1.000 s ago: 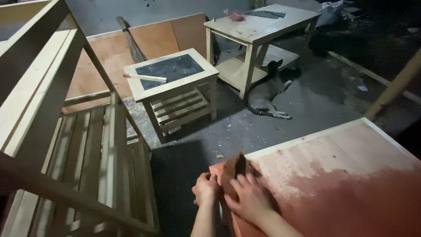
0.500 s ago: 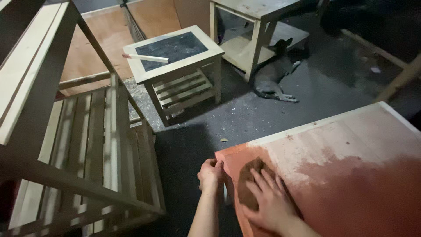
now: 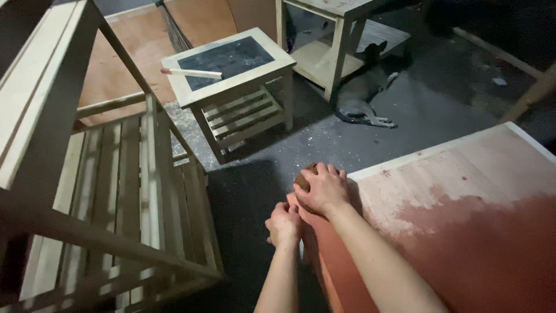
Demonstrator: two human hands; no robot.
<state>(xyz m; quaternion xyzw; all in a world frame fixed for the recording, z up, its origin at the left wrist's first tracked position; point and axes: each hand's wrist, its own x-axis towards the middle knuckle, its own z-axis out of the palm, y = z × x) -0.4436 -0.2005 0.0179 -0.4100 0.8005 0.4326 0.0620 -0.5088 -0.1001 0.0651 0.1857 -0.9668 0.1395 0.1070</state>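
Over the last second my right hand (image 3: pixel 325 190) had slid from further in on the wooden panel (image 3: pixel 457 174) up to its near corner, carrying the brown staining pad (image 3: pixel 302 177) with it, so the rubbing had reached the board's edge; I judged the corner was being covered while a broad pale band beyond remained unstained. The right fingers were curled down over the pad, pressing it against the corner, with only a sliver of the pad showing past the knuckles. My left hand (image 3: pixel 284 223) had stayed low at the panel's side edge, fingers folded around that edge to steady it, holding nothing loose. The panel was flat, smooth-faced wood, its near portion a wet-looking reddish brown with a ragged, blotchy boundary and a few specks spattered onto the bare pale grain. The view had also tilted down and closer. To the left stood a slatted bench frame (image 3: pixel 116 191) of raw, light timber with square rails. Ahead sat a small table (image 3: pixel 229 69) with a dark inset top, a slatted lower shelf and a loose stick (image 3: pixel 191 73) lying across it. A dog (image 3: pixel 362 95) lay on the gritty grey floor (image 3: pixel 324 145), which was dusted with pale shavings.
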